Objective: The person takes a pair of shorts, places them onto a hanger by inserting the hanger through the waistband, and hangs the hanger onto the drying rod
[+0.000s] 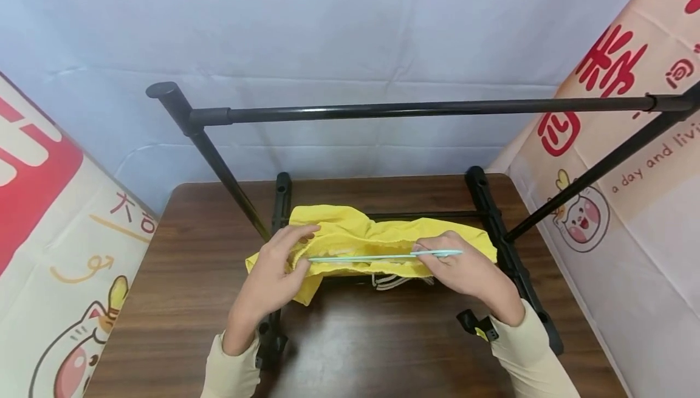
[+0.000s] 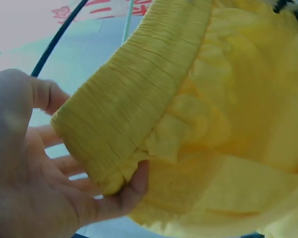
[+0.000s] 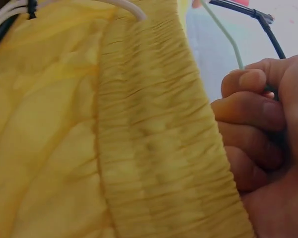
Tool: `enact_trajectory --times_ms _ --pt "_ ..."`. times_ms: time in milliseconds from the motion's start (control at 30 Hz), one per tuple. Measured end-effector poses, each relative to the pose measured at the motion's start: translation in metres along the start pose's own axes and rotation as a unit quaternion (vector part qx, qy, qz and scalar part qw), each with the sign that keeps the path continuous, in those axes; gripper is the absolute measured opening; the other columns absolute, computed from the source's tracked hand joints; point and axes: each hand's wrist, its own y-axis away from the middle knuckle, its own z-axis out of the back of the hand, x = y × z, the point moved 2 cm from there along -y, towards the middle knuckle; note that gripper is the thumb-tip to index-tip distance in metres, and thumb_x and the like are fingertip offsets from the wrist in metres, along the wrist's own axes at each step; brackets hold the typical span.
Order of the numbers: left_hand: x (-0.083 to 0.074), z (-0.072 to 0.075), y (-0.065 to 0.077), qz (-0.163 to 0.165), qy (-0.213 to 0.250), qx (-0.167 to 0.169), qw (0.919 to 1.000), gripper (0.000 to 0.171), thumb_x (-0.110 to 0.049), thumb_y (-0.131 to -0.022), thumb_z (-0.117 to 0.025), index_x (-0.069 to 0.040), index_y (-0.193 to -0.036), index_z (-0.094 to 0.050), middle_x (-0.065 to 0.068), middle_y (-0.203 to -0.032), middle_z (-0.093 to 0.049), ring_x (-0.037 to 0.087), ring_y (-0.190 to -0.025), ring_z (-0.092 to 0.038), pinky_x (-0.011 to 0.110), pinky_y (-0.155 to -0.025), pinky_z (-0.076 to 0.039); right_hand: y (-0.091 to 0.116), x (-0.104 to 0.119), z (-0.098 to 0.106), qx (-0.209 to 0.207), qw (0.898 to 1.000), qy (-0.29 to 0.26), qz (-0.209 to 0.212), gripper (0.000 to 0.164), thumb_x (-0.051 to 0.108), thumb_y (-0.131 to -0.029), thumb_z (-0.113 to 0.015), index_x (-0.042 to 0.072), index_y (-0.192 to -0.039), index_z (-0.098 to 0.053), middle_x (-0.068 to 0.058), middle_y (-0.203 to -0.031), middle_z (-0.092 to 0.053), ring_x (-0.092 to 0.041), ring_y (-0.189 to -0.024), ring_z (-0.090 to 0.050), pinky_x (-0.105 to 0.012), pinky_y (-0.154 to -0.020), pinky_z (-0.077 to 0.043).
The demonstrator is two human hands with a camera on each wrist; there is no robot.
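A yellow garment with a gathered elastic waistband lies bunched between the two hands, its waist opening facing up. My left hand holds the left end of the waistband, thumb on one side and the other fingers round behind. A thin pale green hanger, seen edge-on, stretches along the waist opening. My right hand grips it near its right end, fingers curled tight beside the waistband in the right wrist view. A pale drawstring hangs at the near side of the waist. The garment's lower part is hidden.
A black garment rack stands on the brown wooden table, its top bar beyond the hands. Its feet run along both sides of the garment. Pale cloth hangs behind, with printed banners at the sides.
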Motion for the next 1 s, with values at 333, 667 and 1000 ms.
enact_trajectory --times_ms 333,667,1000 --pt "-0.01 0.001 0.0 -0.116 -0.192 -0.18 0.9578 0.022 -0.016 -0.085 -0.058 -0.011 -0.094 -0.078 0.005 -0.084 -0.076 0.015 -0.062 -0.064 0.03 -0.051 -0.05 -0.001 0.006 -0.004 -0.035 0.998 0.041 -0.027 0.041 0.019 -0.104 -0.048 0.02 -0.064 -0.044 0.016 -0.054 -0.026 0.005 -0.045 -0.022 -0.016 -0.045 -0.029" --pt "-0.017 -0.027 -0.006 -0.18 -0.155 -0.018 0.9712 0.062 -0.067 -0.079 -0.068 -0.02 -0.12 -0.069 -0.005 -0.106 -0.073 0.014 -0.103 -0.066 0.043 -0.096 -0.044 -0.009 0.028 -0.004 -0.077 0.996 -0.038 -0.002 0.044 0.023 -0.103 -0.052 0.022 -0.06 -0.043 0.013 -0.054 -0.03 0.004 -0.042 -0.022 -0.018 -0.043 -0.027" --pt "-0.019 -0.031 0.0 -0.197 -0.222 0.073 0.952 0.046 -0.015 -0.086 -0.075 -0.021 -0.127 -0.056 -0.013 -0.065 -0.055 0.0 -0.05 -0.037 0.015 -0.049 -0.033 -0.01 0.043 0.0 -0.095 0.993 -0.06 0.017 0.046 0.019 -0.102 -0.053 0.025 -0.057 -0.047 0.015 -0.048 -0.028 0.007 -0.041 -0.015 -0.015 -0.04 -0.022"
